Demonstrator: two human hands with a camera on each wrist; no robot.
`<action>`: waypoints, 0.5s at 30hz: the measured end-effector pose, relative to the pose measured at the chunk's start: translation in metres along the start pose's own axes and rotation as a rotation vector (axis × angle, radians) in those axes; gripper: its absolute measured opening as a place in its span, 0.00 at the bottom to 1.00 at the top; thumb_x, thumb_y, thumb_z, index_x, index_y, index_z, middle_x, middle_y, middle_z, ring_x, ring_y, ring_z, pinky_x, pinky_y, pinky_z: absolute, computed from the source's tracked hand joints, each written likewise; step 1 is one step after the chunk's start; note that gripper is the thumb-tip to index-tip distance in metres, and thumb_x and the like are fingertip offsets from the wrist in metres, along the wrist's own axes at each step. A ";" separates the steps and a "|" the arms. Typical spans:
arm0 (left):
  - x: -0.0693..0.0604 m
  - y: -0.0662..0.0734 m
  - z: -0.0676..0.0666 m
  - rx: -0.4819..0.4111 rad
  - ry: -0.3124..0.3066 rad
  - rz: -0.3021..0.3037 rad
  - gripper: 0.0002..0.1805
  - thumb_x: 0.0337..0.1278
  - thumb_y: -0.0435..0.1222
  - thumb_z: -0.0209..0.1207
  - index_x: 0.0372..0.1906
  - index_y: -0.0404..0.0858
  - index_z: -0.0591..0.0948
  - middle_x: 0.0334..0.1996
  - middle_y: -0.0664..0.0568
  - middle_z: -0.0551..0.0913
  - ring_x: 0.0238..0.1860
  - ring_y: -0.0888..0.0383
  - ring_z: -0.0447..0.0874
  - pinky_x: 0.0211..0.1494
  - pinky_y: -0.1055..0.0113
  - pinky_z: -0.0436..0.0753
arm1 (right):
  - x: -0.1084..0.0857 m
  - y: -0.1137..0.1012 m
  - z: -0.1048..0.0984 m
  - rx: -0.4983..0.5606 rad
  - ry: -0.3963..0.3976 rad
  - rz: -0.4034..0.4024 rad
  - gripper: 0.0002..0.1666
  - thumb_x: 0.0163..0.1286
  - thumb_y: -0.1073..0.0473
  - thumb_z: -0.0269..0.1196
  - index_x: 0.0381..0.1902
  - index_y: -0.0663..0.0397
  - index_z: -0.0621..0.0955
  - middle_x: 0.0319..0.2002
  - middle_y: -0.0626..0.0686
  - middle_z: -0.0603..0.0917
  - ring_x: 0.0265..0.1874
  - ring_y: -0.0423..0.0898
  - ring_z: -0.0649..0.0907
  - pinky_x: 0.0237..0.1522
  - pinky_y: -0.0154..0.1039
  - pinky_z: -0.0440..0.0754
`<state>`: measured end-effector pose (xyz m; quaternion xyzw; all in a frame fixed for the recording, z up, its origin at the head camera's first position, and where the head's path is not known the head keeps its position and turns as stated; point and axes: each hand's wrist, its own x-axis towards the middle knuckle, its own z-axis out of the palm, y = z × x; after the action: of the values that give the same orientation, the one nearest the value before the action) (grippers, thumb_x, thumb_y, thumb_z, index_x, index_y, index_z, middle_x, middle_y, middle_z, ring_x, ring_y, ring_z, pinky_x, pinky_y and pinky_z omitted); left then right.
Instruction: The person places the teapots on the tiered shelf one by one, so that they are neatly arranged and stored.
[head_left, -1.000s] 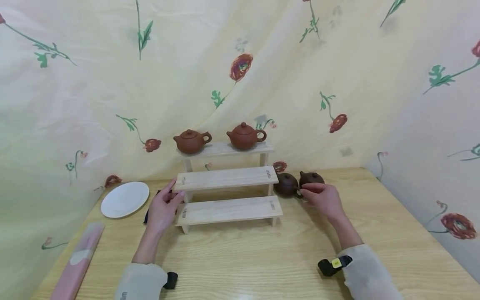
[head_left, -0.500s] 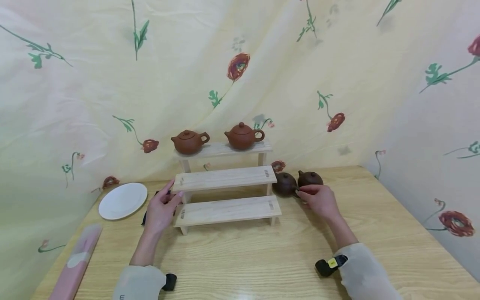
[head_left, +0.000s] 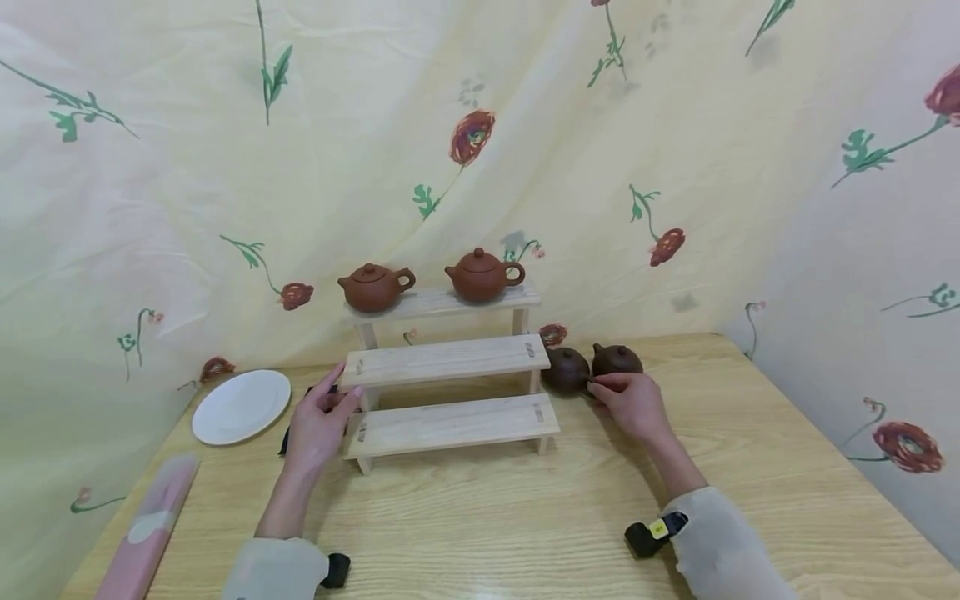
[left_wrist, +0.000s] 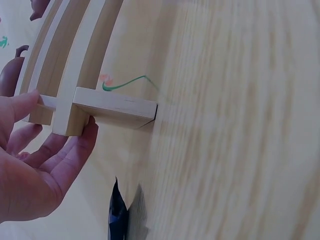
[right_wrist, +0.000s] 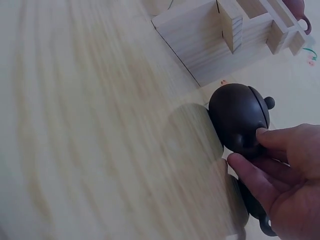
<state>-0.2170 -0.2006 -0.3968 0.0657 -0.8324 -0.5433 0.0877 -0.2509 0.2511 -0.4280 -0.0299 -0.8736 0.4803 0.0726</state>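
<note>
My left hand (head_left: 318,429) grips the left end of a three-tier wooden stand (head_left: 450,360), thumb on one side and fingers on the other, as the left wrist view shows. On the stand's right, my right hand (head_left: 636,406) pinches the handle side of a dark brown teapot (right_wrist: 235,117) between thumb and fingers; the handle is mostly hidden. That teapot is upright on the table, close to the stand. Just beyond my right fingers is a second dark teapot (head_left: 617,358). Two reddish-brown teapots, a left one (head_left: 372,290) and a right one (head_left: 480,279), stand on the top tier.
On the table's left are a white plate (head_left: 242,407) and a long pink package (head_left: 150,529). Something dark (left_wrist: 118,215) lies behind my left hand. A floral cloth (head_left: 337,150) hangs behind the wooden table (head_left: 480,517).
My right hand has shifted slightly left, its fingertips closing over the dark teapot's handle. My left hand keeps its grip on the stand. The head view has drifted a little.
</note>
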 end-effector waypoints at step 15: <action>-0.001 0.001 0.000 -0.036 0.008 0.006 0.32 0.77 0.44 0.61 0.81 0.51 0.69 0.47 0.44 0.87 0.36 0.62 0.79 0.33 0.73 0.77 | -0.007 -0.006 -0.002 0.014 0.044 -0.014 0.16 0.77 0.61 0.66 0.53 0.70 0.88 0.48 0.68 0.90 0.38 0.48 0.93 0.37 0.28 0.86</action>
<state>-0.2162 -0.1999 -0.3957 0.0638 -0.8224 -0.5575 0.0939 -0.2433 0.2491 -0.4225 -0.0339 -0.8686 0.4851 0.0954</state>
